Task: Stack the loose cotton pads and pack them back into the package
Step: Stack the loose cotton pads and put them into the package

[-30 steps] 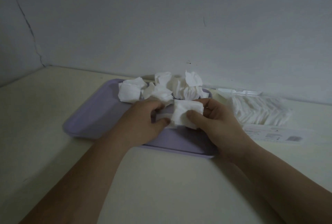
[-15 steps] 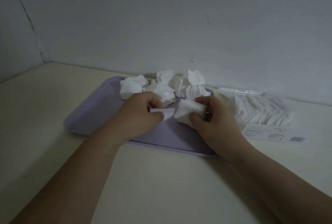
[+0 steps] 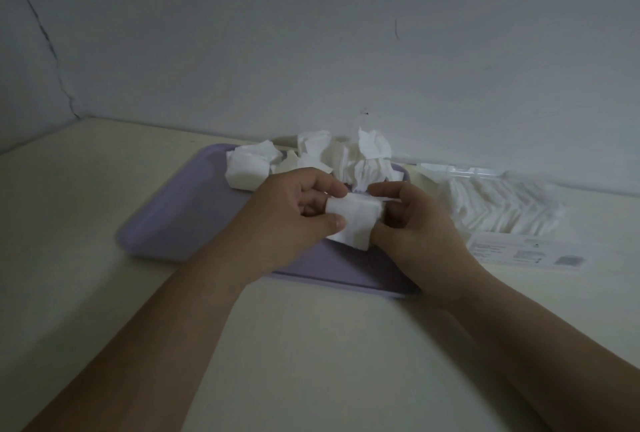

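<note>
I hold a small stack of cotton pads (image 3: 356,220) between my two hands, above the near right part of the purple tray (image 3: 180,220). My left hand (image 3: 291,220) grips the left side of the stack: the thumb lies on the front face and the other fingers are curled around the back. My right hand (image 3: 415,230) grips the right side, with the thumb low near the corner and the index finger curled over the top edge. The stack is white and about square. Its lower corner hangs close to the tray, and I cannot tell if it touches.

Behind my hands, along the far edge of the tray, lies a heap of loose cotton pads (image 3: 332,157). They are in no order: some lie flat and some stand up crumpled.

The package (image 3: 498,206) lies on the table (image 3: 311,345) just beside the tray, on its right. It is of clear plastic, and rows of pads show through it. A white label (image 3: 526,251) with small print is at its near end. The tray and the package are both close to the wall (image 3: 311,33).
</note>
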Motion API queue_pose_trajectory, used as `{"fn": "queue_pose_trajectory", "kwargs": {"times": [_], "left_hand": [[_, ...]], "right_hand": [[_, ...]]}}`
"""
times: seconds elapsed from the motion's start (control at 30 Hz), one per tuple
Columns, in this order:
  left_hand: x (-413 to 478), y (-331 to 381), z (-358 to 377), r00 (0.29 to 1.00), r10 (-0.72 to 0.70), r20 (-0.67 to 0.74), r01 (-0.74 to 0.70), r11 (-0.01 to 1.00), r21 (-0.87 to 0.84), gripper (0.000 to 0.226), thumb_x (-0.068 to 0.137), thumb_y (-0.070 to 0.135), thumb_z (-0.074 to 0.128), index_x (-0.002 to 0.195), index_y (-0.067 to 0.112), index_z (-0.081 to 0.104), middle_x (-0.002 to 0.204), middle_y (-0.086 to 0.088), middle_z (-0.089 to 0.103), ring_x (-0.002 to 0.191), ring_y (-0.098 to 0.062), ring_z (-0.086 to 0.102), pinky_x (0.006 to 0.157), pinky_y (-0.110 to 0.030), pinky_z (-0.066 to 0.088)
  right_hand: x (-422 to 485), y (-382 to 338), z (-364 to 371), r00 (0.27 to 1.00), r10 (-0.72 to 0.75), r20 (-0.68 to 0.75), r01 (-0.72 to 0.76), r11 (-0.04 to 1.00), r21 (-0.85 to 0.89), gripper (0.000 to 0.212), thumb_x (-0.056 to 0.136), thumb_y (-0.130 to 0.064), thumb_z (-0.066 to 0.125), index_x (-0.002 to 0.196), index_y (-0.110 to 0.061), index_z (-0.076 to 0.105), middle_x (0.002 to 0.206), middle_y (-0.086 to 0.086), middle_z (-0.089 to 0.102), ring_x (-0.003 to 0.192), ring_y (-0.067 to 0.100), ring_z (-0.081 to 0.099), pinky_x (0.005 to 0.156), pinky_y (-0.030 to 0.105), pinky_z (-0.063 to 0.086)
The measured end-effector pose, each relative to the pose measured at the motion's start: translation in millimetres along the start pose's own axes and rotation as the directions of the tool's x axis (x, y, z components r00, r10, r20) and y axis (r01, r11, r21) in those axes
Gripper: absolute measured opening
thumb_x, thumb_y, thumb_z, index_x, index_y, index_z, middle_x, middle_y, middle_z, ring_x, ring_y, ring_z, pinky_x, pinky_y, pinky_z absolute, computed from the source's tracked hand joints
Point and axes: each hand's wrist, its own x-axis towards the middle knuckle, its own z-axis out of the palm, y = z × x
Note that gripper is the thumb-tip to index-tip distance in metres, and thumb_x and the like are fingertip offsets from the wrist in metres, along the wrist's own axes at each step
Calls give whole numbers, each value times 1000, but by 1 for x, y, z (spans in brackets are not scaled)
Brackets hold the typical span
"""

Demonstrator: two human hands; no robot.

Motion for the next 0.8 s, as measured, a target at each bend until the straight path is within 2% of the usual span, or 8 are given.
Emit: {"fn": "queue_pose_trajectory", "kwargs": {"times": [0.13,0.23,0.37,0.47,0.6,0.67,0.73,0.8], "left_hand": [[1,-3,2,1000,3,-22,-2,1000,31,36,80,4,84,104,27,70,93,-6,75,88,-38,69,83,-41,61],[2,-6,3,999,16,-34,-14,998,57,39,79,5,86,105,29,70,98,-11,70,77,-30,65,79,-35,58],[6,-12,5,998,20,-66,-14,995,103,38,79,12,86,103,35,70,98,-9,68,79,-38,66,76,-43,58],[7,-15,6,996,50,-67,-42,993,107,37,80,9,85,102,34,69,87,-2,66,63,-19,57,62,-28,49],[7,-17,5,994,49,-102,-31,986,166,43,75,17,91,107,31,66,72,6,59,56,-5,50,57,-17,43],[7,-18,2,996,17,-82,1,978,207,53,73,26,93,117,29,65,68,8,58,55,-3,50,58,-19,43],[7,-18,-2,999,-28,-25,33,976,214,58,73,27,93,123,29,63,69,6,59,53,-2,49,58,-22,42],[6,-15,-3,998,-33,55,18,966,256,44,76,24,91,113,27,68,68,2,58,52,-3,46,57,-23,39]], "right_hand": [[2,5,0,999,-17,39,15,998,59,40,88,-13,68,125,-26,59,99,6,80,99,33,75,97,59,55],[1,3,1,998,-27,54,22,996,81,45,81,-23,66,125,-27,59,99,8,80,100,33,75,98,59,55],[0,2,0,995,-27,99,10,987,162,46,80,-21,67,125,-22,60,101,20,77,100,39,73,100,59,53],[-1,-1,-3,988,-11,157,-32,964,263,53,75,-16,75,126,-15,60,109,32,70,95,31,69,96,50,53],[-2,1,0,991,-50,121,33,989,143,66,66,-36,88,124,-21,62,104,4,79,101,24,74,94,44,57],[-1,4,1,993,-82,82,74,992,103,53,74,-27,80,124,-21,62,98,1,79,93,22,73,89,41,55],[0,6,-2,989,-98,110,88,991,96,46,83,-6,72,126,-18,60,101,4,78,98,26,73,93,40,55],[0,4,-5,983,-102,152,91,993,75,47,87,7,65,127,-16,59,105,3,78,104,24,72,98,39,54]]}}
